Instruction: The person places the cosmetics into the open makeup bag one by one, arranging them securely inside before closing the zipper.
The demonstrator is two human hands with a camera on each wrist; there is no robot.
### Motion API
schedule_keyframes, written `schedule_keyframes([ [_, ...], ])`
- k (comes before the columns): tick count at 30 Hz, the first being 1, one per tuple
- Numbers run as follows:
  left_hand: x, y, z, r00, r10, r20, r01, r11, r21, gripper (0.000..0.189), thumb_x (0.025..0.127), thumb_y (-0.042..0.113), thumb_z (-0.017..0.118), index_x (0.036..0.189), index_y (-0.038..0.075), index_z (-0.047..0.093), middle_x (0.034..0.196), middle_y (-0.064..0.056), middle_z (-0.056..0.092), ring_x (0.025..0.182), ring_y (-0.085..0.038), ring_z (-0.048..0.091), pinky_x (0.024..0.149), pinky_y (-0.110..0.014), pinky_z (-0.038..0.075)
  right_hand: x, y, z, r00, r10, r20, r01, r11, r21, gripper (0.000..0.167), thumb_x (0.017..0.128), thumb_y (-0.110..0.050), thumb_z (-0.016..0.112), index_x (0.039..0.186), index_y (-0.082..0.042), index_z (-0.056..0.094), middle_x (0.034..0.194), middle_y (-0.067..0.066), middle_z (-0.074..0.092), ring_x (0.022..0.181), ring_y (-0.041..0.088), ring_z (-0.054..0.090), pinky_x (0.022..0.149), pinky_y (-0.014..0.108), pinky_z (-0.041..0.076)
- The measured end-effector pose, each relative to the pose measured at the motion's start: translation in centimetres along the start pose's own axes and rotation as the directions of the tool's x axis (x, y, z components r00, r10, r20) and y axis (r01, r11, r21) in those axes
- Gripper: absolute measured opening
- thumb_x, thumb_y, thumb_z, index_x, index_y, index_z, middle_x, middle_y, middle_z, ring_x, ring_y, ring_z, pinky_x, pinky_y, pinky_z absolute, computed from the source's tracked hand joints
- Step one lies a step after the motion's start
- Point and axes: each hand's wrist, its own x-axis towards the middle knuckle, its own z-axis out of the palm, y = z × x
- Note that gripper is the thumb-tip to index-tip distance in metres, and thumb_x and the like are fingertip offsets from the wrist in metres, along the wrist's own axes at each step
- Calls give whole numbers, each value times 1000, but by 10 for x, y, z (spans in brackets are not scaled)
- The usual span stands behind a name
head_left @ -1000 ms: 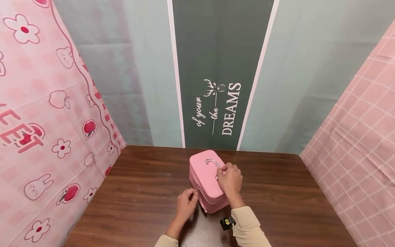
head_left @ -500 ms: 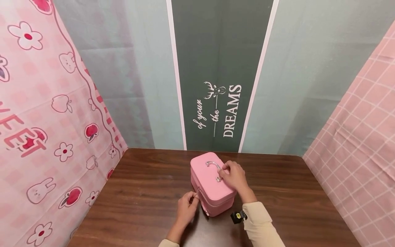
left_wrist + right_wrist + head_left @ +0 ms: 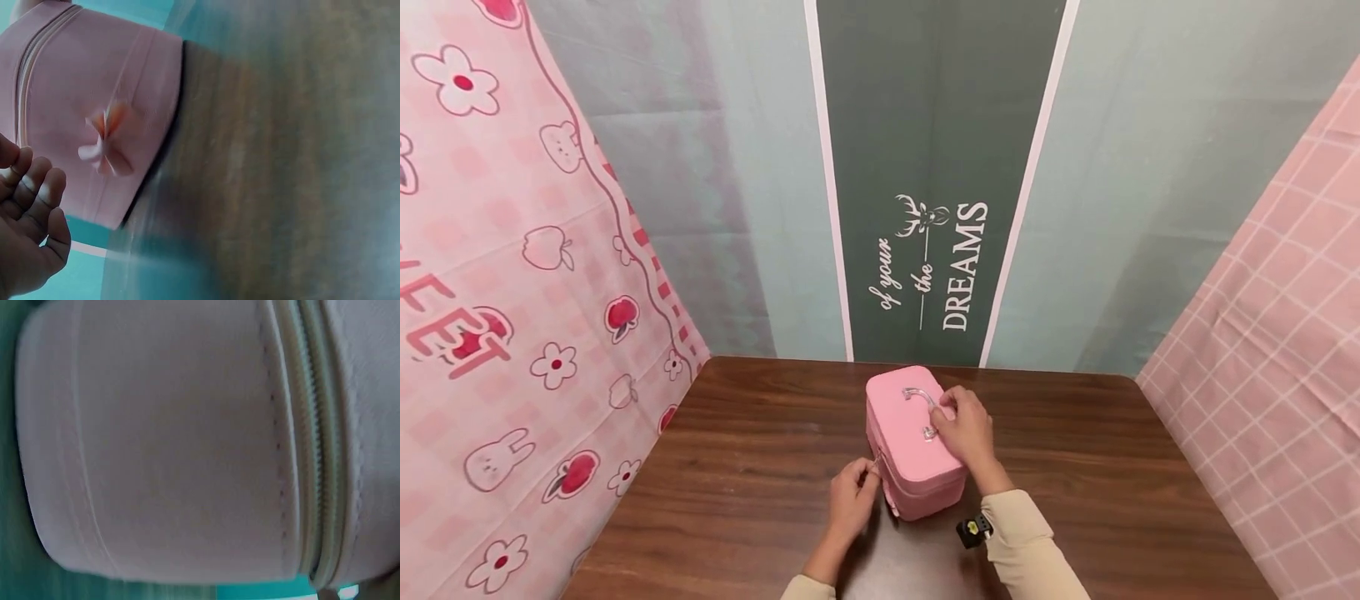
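Note:
A pink zippered vanity case [image 3: 904, 437] stands upright on the wooden table, its lid down. At its left side my left hand [image 3: 852, 502] pinches the small zipper pull [image 3: 877, 463] between thumb and fingertips. Over the lid, my right hand [image 3: 967, 432] grips the clear curved handle [image 3: 917, 392] at its near part. The left wrist view has a pink bow [image 3: 105, 145] on the case wall, with the curled left fingers beside the zipper [image 3: 25, 94]. In the right wrist view, closed zipper teeth [image 3: 317, 434] run along the case; the right hand is mostly out of that view.
The brown wooden table [image 3: 737, 500] spreads around the case. A green and grey-blue printed curtain [image 3: 917, 167] hangs behind its back edge. Pink patterned cloths hang at the left [image 3: 550, 333] and right [image 3: 1262, 333]. A black wrist device [image 3: 973, 531] sits by the right sleeve.
The right forearm has swung a little to the right, and the case has shifted slightly rightward. Both hands keep their hold on the zipper pull and the handle.

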Motion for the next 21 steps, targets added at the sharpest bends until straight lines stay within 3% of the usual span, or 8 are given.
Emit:
schedule_keyframes([
  [4,3,1,-3,1000,20,-9,-20,999,27,20,77,4,61,64,17,56,63,15,46,56,-2,43,51,-21,36,-10,-13,6,983,150,-103,-148,989,22,17,80,-20,65,89,-7,59,102,16,54,99,34,49,76,53,30],
  [9,-5,-1,-8,1000,19,18,-19,1000,12,20,76,2,62,64,17,57,63,15,46,56,-2,42,51,-20,36,-16,-19,11,947,257,-194,-239,965,111,15,81,-18,65,89,-7,59,113,19,49,111,35,40,80,56,28],
  [16,-12,-3,-13,998,-35,45,35,999,6,19,77,4,63,66,19,59,64,15,46,57,-2,44,51,-20,37,-17,-20,13,937,292,-191,-265,951,157,16,81,-16,66,90,-5,59,108,19,52,105,36,45,81,56,29],
  [21,-11,-5,-13,999,-37,34,38,999,-5,19,77,3,63,66,18,59,64,15,47,56,-2,44,51,-20,38,-16,-19,9,953,253,-165,-219,955,201,17,79,-12,66,92,-2,60,106,21,51,101,36,47,83,53,32],
])
